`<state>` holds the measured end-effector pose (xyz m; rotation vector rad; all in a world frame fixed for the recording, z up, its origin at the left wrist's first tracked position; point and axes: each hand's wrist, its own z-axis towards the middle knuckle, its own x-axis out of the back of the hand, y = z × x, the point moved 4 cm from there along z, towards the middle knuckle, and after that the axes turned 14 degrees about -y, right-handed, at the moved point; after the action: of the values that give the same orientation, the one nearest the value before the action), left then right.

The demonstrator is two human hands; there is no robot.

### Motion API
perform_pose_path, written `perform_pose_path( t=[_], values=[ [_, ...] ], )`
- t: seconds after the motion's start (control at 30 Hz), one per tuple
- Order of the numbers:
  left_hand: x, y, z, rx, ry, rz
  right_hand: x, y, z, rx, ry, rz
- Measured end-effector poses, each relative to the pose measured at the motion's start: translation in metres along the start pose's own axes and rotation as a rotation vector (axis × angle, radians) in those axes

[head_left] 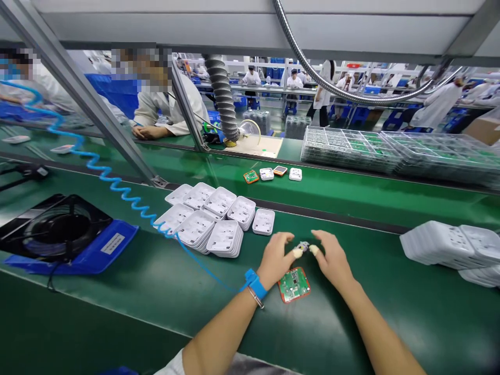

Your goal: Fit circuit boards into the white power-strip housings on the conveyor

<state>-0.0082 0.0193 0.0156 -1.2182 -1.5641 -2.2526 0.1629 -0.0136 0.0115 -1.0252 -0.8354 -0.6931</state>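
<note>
My left hand (275, 259) and my right hand (334, 260) face each other over the green bench, fingers curled and pale finger covers on both thumbs. Between their fingertips is a small grey part (303, 246), too small to name more exactly. Both thumbs come up to it, and the hands hold it between them; the exact grip is partly hidden. Just below, a green circuit board (294, 285) with an orange-red edge lies flat, close to my left wrist. A blue wrist strap (255, 284) with a coiled blue cord (135, 197) is around that wrist.
Stacked white plastic housings (195, 227) stand left of my hands; more white housings (441, 245) are at the right. A black fan (66, 226) sits at far left. Behind the rail lie small boards and housings (266, 174), with clear trays (351, 148) beyond. A co-worker (164, 107) sits opposite.
</note>
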Motion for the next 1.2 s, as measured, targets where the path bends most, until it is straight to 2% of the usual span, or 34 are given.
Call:
perform_pose_path(
  t=[0.07, 0.13, 0.2, 0.27, 0.33, 0.4, 0.5, 0.63, 0.73, 0.87, 0.93, 1.03, 1.13, 1.2],
  values=[
    [0.018, 0.001, 0.003, 0.004, 0.138, 0.154, 0.000, 0.006, 0.000, -0.116, 0.011, -0.049],
    [0.029, -0.003, 0.009, 0.080, 0.193, 0.339, -0.010, 0.003, 0.003, -0.199, -0.071, -0.143],
    [0.035, -0.010, 0.018, 0.189, 0.178, 0.482, -0.023, -0.008, 0.008, -0.248, -0.143, -0.266],
    [0.038, -0.017, 0.024, 0.272, 0.160, 0.559, -0.034, -0.018, 0.014, -0.287, -0.149, -0.365],
    [0.039, -0.018, 0.026, 0.297, 0.162, 0.588, -0.040, -0.024, 0.018, -0.323, -0.144, -0.414],
    [0.038, -0.012, 0.021, 0.260, 0.173, 0.590, -0.040, -0.021, 0.018, -0.342, -0.152, -0.418],
    [0.027, 0.009, 0.004, 0.132, 0.127, 0.559, -0.032, -0.006, 0.012, -0.323, -0.149, -0.377],
    [-0.002, 0.031, -0.018, -0.006, -0.043, 0.486, -0.012, 0.019, -0.003, -0.332, -0.136, -0.129],
    [-0.012, 0.028, -0.020, -0.016, -0.113, 0.436, 0.000, 0.023, -0.010, -0.281, -0.148, 0.155],
    [-0.004, 0.005, -0.005, 0.118, -0.064, 0.383, 0.002, -0.004, -0.012, -0.147, -0.233, 0.422],
    [-0.005, -0.003, 0.002, 0.152, -0.102, 0.359, -0.004, -0.022, -0.011, -0.101, -0.272, 0.408],
    [-0.012, -0.009, 0.005, 0.194, -0.139, 0.278, -0.012, -0.038, -0.009, -0.108, -0.207, 0.198],
    [-0.019, -0.010, 0.000, 0.247, -0.104, 0.098, -0.013, -0.039, -0.008, -0.142, -0.100, -0.011],
    [-0.024, -0.011, -0.003, 0.241, -0.093, -0.081, -0.013, -0.035, -0.008, -0.153, -0.081, -0.088]
  ],
)
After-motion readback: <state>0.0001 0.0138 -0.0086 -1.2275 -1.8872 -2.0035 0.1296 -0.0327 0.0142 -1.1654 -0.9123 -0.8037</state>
